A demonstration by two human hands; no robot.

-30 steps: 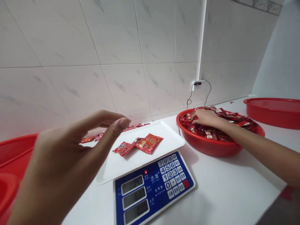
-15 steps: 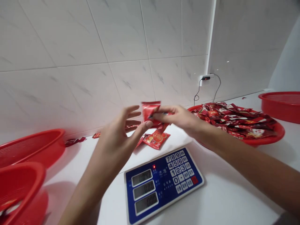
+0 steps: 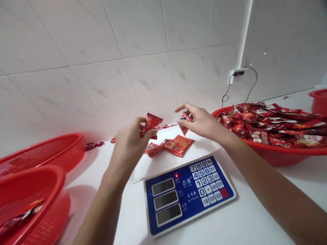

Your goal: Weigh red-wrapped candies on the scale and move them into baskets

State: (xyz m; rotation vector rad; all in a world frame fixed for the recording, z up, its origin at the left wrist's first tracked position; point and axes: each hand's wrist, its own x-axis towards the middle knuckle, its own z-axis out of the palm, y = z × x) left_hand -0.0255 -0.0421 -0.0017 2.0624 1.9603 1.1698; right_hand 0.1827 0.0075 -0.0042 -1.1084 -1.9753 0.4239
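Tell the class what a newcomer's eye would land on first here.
A heap of red sachets in a red basket fills the right side. At the centre, the left hand and right hand each hold a sachet above a white tray, with a blue scale in front.

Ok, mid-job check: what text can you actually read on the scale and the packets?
Digital scale, on its blue panel: "志准"
Keypad: "7 8 9", "4 5 6", "1 2 3", "0 ."
Three displays: digits too blurred to read.
Small print on the panel and side keys: too small to read.
Red packets, on the white tray and in the left hand and right hand: print too blurred to read.
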